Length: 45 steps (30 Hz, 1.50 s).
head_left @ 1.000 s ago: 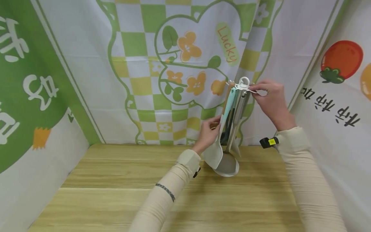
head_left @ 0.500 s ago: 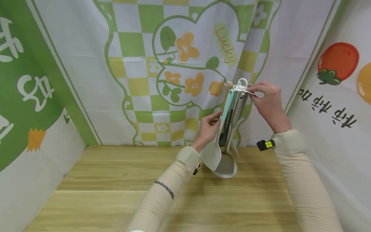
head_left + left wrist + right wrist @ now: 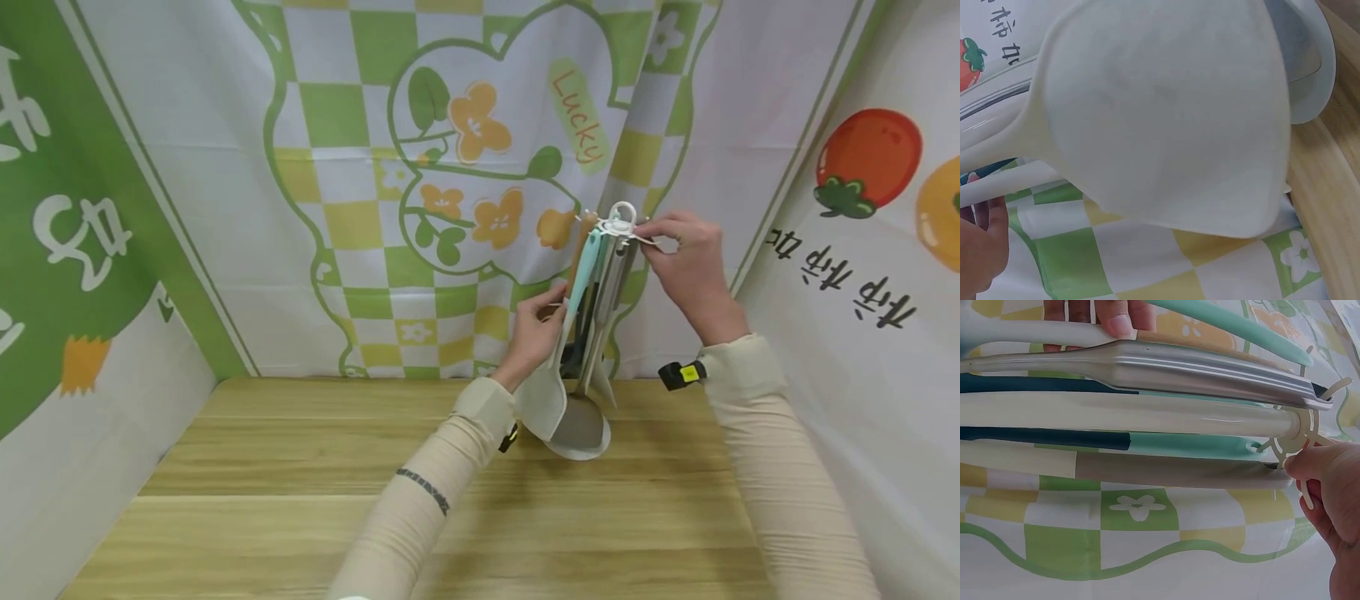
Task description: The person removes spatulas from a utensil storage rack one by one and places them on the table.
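A white utensil rack (image 3: 617, 225) with a ring top and hooks stands near the back wall, several utensils hanging around its pole (image 3: 1197, 415). My right hand (image 3: 690, 258) pinches a hook at the top, beside a grey-brown handle (image 3: 1172, 472). My left hand (image 3: 536, 337) holds the pale shaft of a utensil with a wooden handle (image 3: 1210, 347); its head I cannot identify. In front hangs a turquoise-handled spatula (image 3: 583, 267), whose broad white head (image 3: 1166, 112) fills the left wrist view. A ladle-like utensil (image 3: 581, 425) with a silver handle (image 3: 1191, 365) hangs low beside it.
The wooden table (image 3: 315, 450) runs from the wall toward me. Behind the rack hangs a green-and-yellow checked cloth (image 3: 330, 117). Printed side panels bound the space, the right one bearing a red fruit (image 3: 870, 158).
Both hands keep their holds on the rack and the utensil. The whole scene has shifted slightly left in the head view; the utensils hang nearly the same.
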Each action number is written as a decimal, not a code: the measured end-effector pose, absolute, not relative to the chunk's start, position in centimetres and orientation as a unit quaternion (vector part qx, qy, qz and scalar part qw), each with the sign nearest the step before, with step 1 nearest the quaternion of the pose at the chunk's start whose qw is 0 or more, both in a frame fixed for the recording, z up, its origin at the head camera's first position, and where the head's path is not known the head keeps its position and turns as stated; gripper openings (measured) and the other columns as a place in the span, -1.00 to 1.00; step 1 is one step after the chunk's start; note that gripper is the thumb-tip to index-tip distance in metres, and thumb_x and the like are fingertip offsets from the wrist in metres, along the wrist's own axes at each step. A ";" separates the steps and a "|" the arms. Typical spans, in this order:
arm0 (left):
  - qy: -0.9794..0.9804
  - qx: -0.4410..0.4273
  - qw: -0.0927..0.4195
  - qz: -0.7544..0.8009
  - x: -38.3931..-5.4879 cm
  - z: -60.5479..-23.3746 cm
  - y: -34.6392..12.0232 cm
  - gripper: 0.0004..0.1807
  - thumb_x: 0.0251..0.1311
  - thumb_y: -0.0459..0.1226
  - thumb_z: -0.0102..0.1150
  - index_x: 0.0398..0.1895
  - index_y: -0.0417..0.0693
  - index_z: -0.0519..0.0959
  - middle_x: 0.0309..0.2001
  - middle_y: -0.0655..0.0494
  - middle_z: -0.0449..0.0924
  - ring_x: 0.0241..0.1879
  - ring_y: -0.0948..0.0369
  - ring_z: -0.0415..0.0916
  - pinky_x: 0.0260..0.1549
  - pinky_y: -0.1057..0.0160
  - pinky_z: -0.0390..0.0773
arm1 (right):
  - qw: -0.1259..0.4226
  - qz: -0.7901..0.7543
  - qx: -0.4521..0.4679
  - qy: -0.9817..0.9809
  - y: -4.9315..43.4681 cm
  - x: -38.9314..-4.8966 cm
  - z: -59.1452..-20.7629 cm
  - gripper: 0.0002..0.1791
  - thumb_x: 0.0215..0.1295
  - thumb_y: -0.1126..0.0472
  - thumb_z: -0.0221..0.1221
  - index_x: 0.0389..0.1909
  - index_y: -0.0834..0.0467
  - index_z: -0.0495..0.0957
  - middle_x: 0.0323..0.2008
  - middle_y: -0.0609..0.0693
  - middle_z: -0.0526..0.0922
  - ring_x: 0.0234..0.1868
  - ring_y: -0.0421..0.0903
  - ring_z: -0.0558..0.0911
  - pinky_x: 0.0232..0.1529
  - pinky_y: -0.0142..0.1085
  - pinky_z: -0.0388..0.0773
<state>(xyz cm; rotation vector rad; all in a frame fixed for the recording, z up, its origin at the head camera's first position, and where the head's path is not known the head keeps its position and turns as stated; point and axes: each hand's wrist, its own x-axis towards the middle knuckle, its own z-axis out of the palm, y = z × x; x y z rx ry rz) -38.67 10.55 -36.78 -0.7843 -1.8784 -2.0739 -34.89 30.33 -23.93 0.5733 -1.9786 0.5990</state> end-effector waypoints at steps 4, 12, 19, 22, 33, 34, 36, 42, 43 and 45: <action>-0.634 -0.260 0.129 -0.716 -38.7 -36.6 10.4 -0.60 0.42 -0.49 0.10 0.30 -0.34 0.50 0.12 -0.30 0.64 0.04 -0.14 0.65 -0.08 0.35 0.67 | 0.479 0.247 0.238 -0.808 30.3 -34.9 -24.0 -0.88 0.18 0.56 0.32 -0.31 0.37 0.77 -0.38 0.24 0.74 -0.33 0.09 0.65 -0.27 -0.54 0.34; -0.616 -0.249 0.135 -0.735 -38.6 -36.1 9.8 -0.60 0.40 -0.44 0.17 0.28 -0.31 0.53 0.03 -0.34 0.66 -0.03 -0.18 0.67 -0.03 0.31 0.68 | 0.473 0.236 0.228 -0.818 30.2 -34.8 -23.8 -0.89 0.21 0.54 0.32 -0.29 0.35 0.78 -0.34 0.24 0.75 -0.27 0.14 0.68 -0.24 -0.39 0.41; -0.606 -0.246 0.143 -0.743 -38.7 -36.1 9.1 -0.58 0.39 -0.45 0.19 0.29 -0.32 0.51 0.04 -0.37 0.65 -0.02 -0.26 0.65 -0.02 0.28 0.70 | 0.468 0.233 0.226 -0.822 30.2 -34.7 -23.9 -0.88 0.23 0.53 0.31 -0.28 0.34 0.78 -0.34 0.23 0.74 -0.29 0.13 0.66 -0.27 -0.45 0.35; -0.604 -0.244 0.159 -0.742 -39.0 -36.1 8.7 -0.58 0.37 -0.47 0.19 0.28 -0.36 0.51 0.04 -0.40 0.63 0.00 -0.26 0.64 -0.01 0.26 0.70 | 0.467 0.238 0.223 -0.822 30.1 -34.6 -23.9 -0.88 0.23 0.53 0.31 -0.28 0.34 0.78 -0.34 0.23 0.75 -0.27 0.14 0.67 -0.26 -0.45 0.35; -0.600 -0.207 0.190 -0.749 -39.9 -36.3 7.8 -0.62 0.33 -0.44 0.26 0.20 -0.31 0.59 0.00 -0.31 0.68 -0.03 -0.11 0.68 -0.01 0.25 0.71 | 0.479 0.232 0.233 -0.814 30.1 -34.7 -23.7 -0.90 0.21 0.53 0.31 -0.31 0.36 0.77 -0.36 0.23 0.75 -0.32 0.13 0.66 -0.32 -0.47 0.30; -0.599 -0.204 0.192 -0.750 -39.9 -36.3 7.7 -0.62 0.33 -0.44 0.27 0.20 -0.30 0.60 0.00 -0.29 0.69 -0.03 -0.09 0.69 -0.01 0.25 0.71 | 0.481 0.231 0.233 -0.813 30.1 -34.7 -23.7 -0.90 0.21 0.54 0.31 -0.31 0.36 0.77 -0.36 0.23 0.75 -0.32 0.14 0.66 -0.32 -0.47 0.31; -0.596 -0.198 0.195 -0.754 -40.0 -36.4 7.6 -0.62 0.32 -0.44 0.28 0.20 -0.29 0.60 0.00 -0.27 0.69 -0.04 -0.05 0.69 -0.02 0.26 0.71 | 0.486 0.229 0.235 -0.810 30.1 -34.8 -23.7 -0.90 0.20 0.54 0.32 -0.32 0.37 0.77 -0.37 0.23 0.75 -0.33 0.14 0.67 -0.31 -0.47 0.32; -0.586 -0.187 0.203 -0.762 -39.8 -36.7 7.0 -0.61 0.30 -0.45 0.29 0.19 -0.30 0.60 -0.01 -0.27 0.70 -0.05 0.01 0.70 -0.01 0.24 0.71 | 0.492 0.224 0.230 -0.809 30.1 -34.8 -23.8 -0.90 0.18 0.54 0.33 -0.33 0.36 0.77 -0.38 0.23 0.75 -0.33 0.15 0.68 -0.31 -0.46 0.33; -0.586 -0.187 0.205 -0.761 -39.8 -36.8 6.8 -0.61 0.30 -0.45 0.29 0.20 -0.30 0.60 -0.01 -0.26 0.70 -0.05 0.00 0.69 -0.01 0.23 0.72 | 0.493 0.223 0.228 -0.809 30.1 -34.8 -23.9 -0.90 0.18 0.54 0.33 -0.33 0.35 0.78 -0.38 0.22 0.75 -0.33 0.15 0.68 -0.31 -0.46 0.33; -0.586 -0.185 0.211 -0.760 -39.7 -37.0 6.6 -0.61 0.31 -0.44 0.29 0.20 -0.28 0.60 -0.01 -0.25 0.70 -0.04 -0.01 0.69 -0.02 0.23 0.72 | 0.496 0.219 0.225 -0.810 30.1 -34.8 -24.0 -0.91 0.18 0.52 0.34 -0.33 0.34 0.78 -0.38 0.21 0.76 -0.32 0.14 0.69 -0.31 -0.45 0.35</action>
